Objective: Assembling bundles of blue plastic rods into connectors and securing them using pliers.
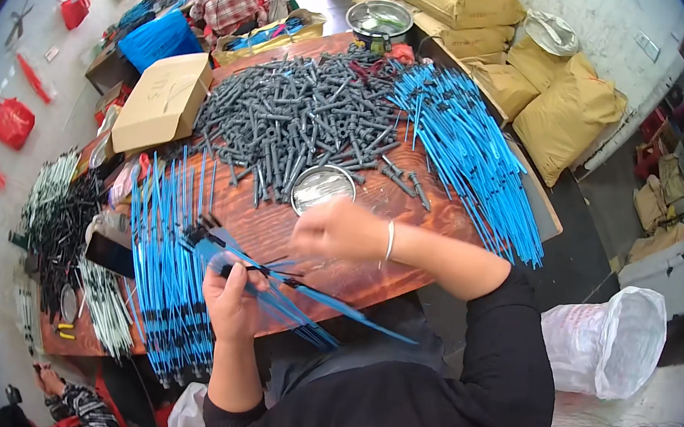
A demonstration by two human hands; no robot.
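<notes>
My left hand (pixel 231 298) is closed around several thin blue rods (pixel 347 308) with black fittings, which slant down to the right past the table's near edge. My right hand (pixel 342 229), slightly blurred, hovers just right of the left one, its fingers curled together; whatever they pinch is too small to make out. Close beyond it stands a round metal dish (pixel 324 187) holding thin silvery pieces. Left of my left hand lies a wide row of blue rods with black ends (pixel 169 269). A big heap of grey plastic plugs (pixel 299 114) covers the table's middle.
More blue rods (pixel 468 161) are piled at the table's right. An open cardboard box (pixel 163 102) and a metal bowl (pixel 380 18) stand beyond. Pale and black rods (pixel 70 240) lie far left. A white sack (pixel 604 340) stands right; yellow sacks (pixel 572 114) line the wall. Other people sit further off.
</notes>
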